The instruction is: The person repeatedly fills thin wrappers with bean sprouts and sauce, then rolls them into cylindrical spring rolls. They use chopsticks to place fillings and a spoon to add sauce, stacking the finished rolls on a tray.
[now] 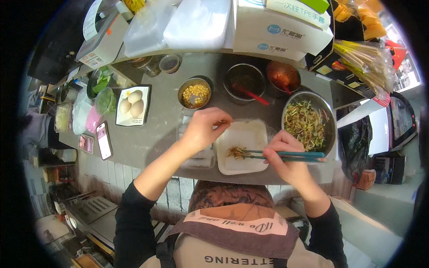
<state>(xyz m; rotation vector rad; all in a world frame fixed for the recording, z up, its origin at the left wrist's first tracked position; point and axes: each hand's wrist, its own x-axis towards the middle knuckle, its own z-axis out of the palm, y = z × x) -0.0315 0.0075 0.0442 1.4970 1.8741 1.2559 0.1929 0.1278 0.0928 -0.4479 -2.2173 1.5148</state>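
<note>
My right hand [286, 154] grips a pair of teal chopsticks [301, 154]. Their tips meet a small clump of shredded vegetables [238, 152] inside a white rectangular food container [246, 165]. Over the container's upper left corner is my left hand [206, 129], its thumb and fingertips pinched together; whether anything is between them cannot be made out. Beneath my left wrist lies a clear plastic tray or lid [201, 160], partly hidden. To the right stands a steel bowl [333, 134] filled with mixed shredded vegetables [305, 125].
Behind the container are a bowl of corn kernels [196, 93], a dark pot with a red spoon [251, 93] and a red sauce bowl [283, 75]. Three eggs [134, 102] sit on a square plate [134, 119]. Two phones [104, 140] lie left. Boxes [281, 33] line the shelf.
</note>
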